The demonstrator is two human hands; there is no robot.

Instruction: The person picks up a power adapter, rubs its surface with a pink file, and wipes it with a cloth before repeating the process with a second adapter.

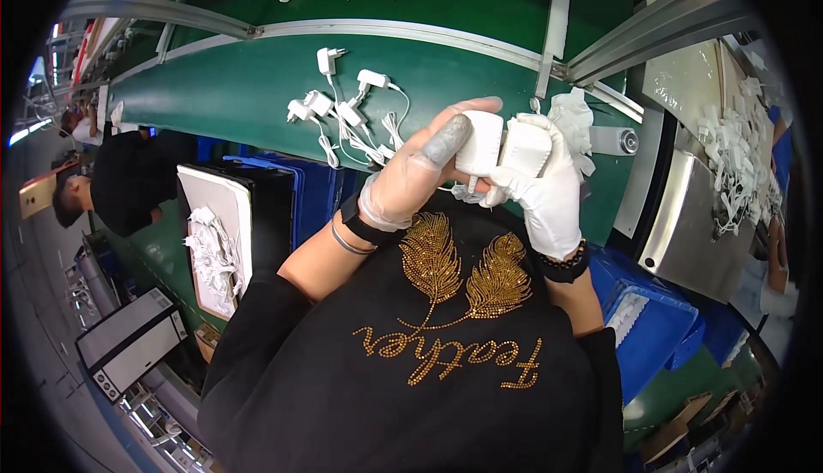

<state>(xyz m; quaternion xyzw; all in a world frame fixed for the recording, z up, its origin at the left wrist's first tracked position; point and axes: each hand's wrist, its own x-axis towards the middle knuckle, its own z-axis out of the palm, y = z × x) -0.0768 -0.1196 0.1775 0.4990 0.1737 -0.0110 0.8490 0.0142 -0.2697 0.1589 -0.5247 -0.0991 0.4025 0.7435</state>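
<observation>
White corded adapters [351,114] lie on the green bench [231,87].

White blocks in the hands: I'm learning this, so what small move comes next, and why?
Perhaps turn the left block over: its underside is hidden while the left hand holds it beside the right block, in the right hand.

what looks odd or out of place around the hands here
Nothing looks spilled or plainly damaged. The oddity is mismatched handwear: the left hand has a see-through glove and grey thumb covering, the right hand a white glove. Ahead, white adapters lie jumbled on the green table.
</observation>
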